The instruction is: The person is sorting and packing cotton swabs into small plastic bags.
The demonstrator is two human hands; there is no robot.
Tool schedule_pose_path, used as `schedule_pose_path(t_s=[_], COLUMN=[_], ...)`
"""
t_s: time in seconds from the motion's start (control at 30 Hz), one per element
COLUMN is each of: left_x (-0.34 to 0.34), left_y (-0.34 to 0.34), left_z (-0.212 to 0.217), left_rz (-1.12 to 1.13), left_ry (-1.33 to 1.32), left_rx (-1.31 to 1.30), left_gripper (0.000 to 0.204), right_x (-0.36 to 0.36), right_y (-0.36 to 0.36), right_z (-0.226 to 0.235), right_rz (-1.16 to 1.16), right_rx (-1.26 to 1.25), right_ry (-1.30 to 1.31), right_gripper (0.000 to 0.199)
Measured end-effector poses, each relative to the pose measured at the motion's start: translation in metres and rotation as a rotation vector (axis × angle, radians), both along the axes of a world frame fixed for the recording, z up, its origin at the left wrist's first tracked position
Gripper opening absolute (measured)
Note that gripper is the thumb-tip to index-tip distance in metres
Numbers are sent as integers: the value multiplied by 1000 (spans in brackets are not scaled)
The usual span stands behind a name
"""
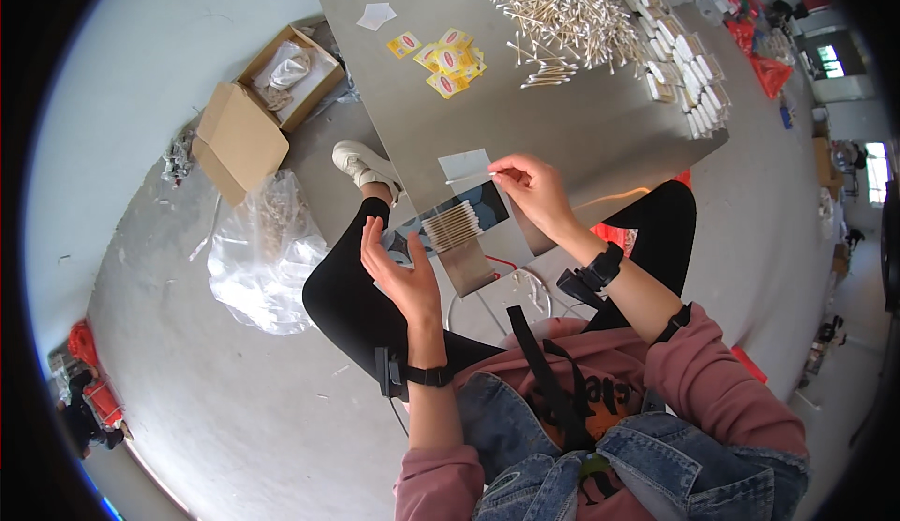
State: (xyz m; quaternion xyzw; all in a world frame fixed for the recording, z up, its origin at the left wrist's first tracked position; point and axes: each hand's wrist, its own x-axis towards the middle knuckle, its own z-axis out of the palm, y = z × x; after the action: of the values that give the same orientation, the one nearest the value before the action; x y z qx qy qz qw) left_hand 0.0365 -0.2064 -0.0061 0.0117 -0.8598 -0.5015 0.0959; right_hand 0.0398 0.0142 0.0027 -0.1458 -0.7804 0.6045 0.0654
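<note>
Between the thumb and fingertips of my right hand (pixel 531 193) is a cotton swab (pixel 466 180), pinched near one end and lying roughly level. It passes over a white card (pixel 461 162) at the table's near edge. Just this side of the card, a row of cotton swabs (pixel 452 226) lies side by side on a small board (pixel 472 273). My left hand (pixel 403 273) is open beside the row, fingers stretched upward, holding nothing. A dark patterned strip (pixel 489 204) shows beyond the row.
A large pile of cotton swabs (pixel 567 10) covers the far part of the metal table (pixel 412 127). Packed swab bundles (pixel 689 71) line its right side. Yellow labels (pixel 452 60) lie left of the pile. An opened cardboard box (pixel 244 141) and a clear plastic bag (pixel 262 263) stand on the floor.
</note>
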Motion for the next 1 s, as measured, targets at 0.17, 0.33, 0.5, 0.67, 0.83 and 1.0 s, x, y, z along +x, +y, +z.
schedule_pose_path(t_s=[0.17, 0.33, 0.5, 0.67, 0.83, 1.0], left_x=[0, -1, 1, -3, -4, -5], left_y=[0, 1, 9, 17, 18, 19], left_z=[0, -4, -6, -4, -7, -8], left_rz=[-29, -60, -97, -60, -58, -71], left_ry=[-5, 10, 70, 80, 50, 58], left_rx=[-39, -63, -148, -385, -360, -372], left_gripper=[47, 47, 46, 43, 43, 44], right_x=[0, -1, -7, -10, -13, -18], right_y=[1, -4, -6, -10, -10, -10], right_z=[20, 18, 19, 24, 26, 29], right_rz=[92, 205, 288, 459, 483, 527], right_rx=[381, 547, 672, 839, 824, 836], right_ry=[22, 114, 130, 168, 115, 115], right_gripper=[26, 20, 8, 10, 16, 19])
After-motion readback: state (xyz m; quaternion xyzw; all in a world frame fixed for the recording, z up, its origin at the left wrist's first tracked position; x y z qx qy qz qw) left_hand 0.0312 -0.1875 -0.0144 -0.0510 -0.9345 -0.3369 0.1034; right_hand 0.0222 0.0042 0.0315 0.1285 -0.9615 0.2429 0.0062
